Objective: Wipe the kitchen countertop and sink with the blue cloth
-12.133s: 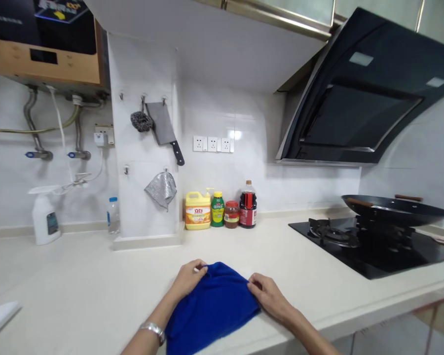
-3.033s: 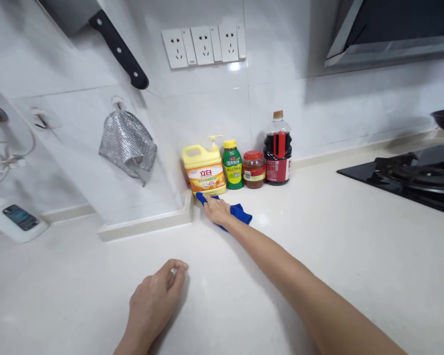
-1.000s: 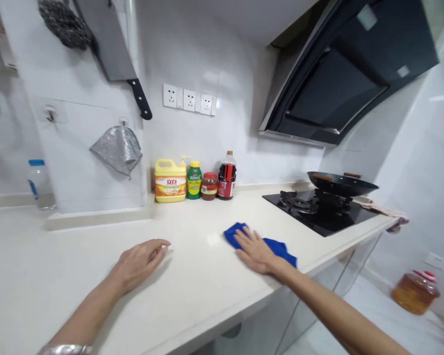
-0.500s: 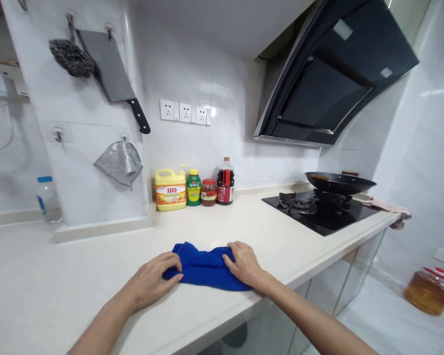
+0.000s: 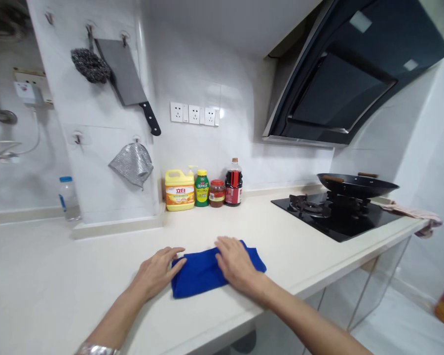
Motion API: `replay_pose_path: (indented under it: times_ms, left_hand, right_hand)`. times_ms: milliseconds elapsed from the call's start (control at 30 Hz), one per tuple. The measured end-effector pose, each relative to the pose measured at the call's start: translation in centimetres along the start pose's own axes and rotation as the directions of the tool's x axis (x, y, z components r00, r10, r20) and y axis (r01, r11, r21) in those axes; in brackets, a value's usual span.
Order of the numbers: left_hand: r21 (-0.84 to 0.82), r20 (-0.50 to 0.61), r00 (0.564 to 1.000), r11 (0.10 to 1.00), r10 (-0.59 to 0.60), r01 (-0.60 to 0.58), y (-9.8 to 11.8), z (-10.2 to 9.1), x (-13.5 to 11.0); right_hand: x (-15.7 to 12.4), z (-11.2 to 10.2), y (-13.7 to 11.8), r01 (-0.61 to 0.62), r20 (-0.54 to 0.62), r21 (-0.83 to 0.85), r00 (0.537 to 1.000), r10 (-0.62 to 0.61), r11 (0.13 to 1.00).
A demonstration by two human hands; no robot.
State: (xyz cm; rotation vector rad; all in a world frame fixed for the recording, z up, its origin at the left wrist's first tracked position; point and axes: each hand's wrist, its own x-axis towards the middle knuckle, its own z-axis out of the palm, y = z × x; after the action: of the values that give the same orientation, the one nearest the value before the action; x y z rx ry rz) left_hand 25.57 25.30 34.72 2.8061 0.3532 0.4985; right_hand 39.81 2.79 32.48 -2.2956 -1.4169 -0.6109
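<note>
A blue cloth (image 5: 200,273) lies folded flat on the cream countertop (image 5: 59,276) near its front edge. My right hand (image 5: 237,264) rests palm down on top of the cloth, fingers stretched out. My left hand (image 5: 156,271) lies flat on the counter at the cloth's left edge, its fingertips touching the fabric. Both hands are open and neither grips the cloth.
Against the back wall stand a yellow detergent jug (image 5: 179,191), a green bottle (image 5: 202,189), a red-lidded jar (image 5: 216,193) and a dark sauce bottle (image 5: 233,183). A wok (image 5: 357,185) sits on the black gas hob (image 5: 336,214) at right. A cleaver (image 5: 128,81) hangs above.
The bunched cloth now lies flatter and folded. My right hand has moved on top of it and my left hand has released its pinch and lies flat beside it.
</note>
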Motion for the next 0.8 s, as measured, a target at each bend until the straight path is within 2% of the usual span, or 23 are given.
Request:
replay_pose_path:
  times_ms: [100,167,233,300,333,400,467,500,567,633,700,800]
  left_hand:
    - [-0.03,0.026,0.999,0.999,0.021,-0.021,0.3,0.9,0.6]
    - [-0.061,0.006,0.999,0.997,0.054,-0.053,0.7,1.0,0.9]
    - [-0.134,-0.056,0.992,0.983,0.117,-0.123,1.1,0.4,1.1]
    - [-0.205,-0.133,0.984,0.969,0.114,-0.14,1.1,-0.6,1.0]
    - [-0.215,-0.154,0.986,0.971,0.068,-0.101,1.0,-1.1,0.9]
    - [-0.157,-0.108,0.992,0.987,-0.064,0.046,0.4,-1.7,0.7]
    - [-0.056,-0.03,0.99,0.989,-0.141,0.139,-0.2,-1.7,0.3]
    - [-0.038,-0.012,0.99,0.99,-0.139,0.139,-0.5,-1.4,0.0]
    - [-0.086,-0.031,0.998,0.995,-0.052,0.049,-0.8,-0.8,-0.4]
    - [-0.134,-0.048,0.994,0.986,0.096,-0.101,-0.9,-0.1,-0.6]
    - [-0.115,0.027,0.979,0.974,0.2,-0.196,-0.8,0.2,-0.7]
    - [-0.062,0.19,0.963,0.981,0.192,-0.183,-0.9,0.5,-0.7]
  right_hand:
    - [-0.9,1.1,-2.3,0.079,0.182,0.078,0.979,-0.092,0.994]
    - [-1.3,1.1,-2.9,0.099,0.22,0.104,0.968,-0.12,0.99]
    - [-1.4,0.5,-3.0,0.08,0.16,0.086,0.983,-0.094,0.993]
    - [-1.6,-0.2,-3.0,0.035,0.056,0.045,0.998,-0.037,0.998]
    - [-1.6,-0.4,-3.0,0.011,0.01,0.025,1.0,-0.011,1.0]
    - [-1.8,-0.5,-2.9,-0.009,-0.019,0.004,1.0,0.009,1.0]
    - [-2.0,-0.3,-2.8,-0.012,0.046,0.022,0.999,0.011,1.0]
    - [-2.0,-0.1,-2.7,-0.02,0.097,0.039,0.995,0.016,0.999]
    - [-2.0,0.1,-2.6,-0.042,0.179,0.068,0.983,0.03,0.997]
    - [-1.9,0.0,-2.7,-0.041,0.17,0.066,0.985,0.029,0.997]
    - [-1.9,-0.3,-2.8,0.022,0.104,0.056,0.994,-0.028,0.998]
    - [-2.0,-0.6,-2.9,0.142,0.106,0.114,0.982,-0.154,0.983]
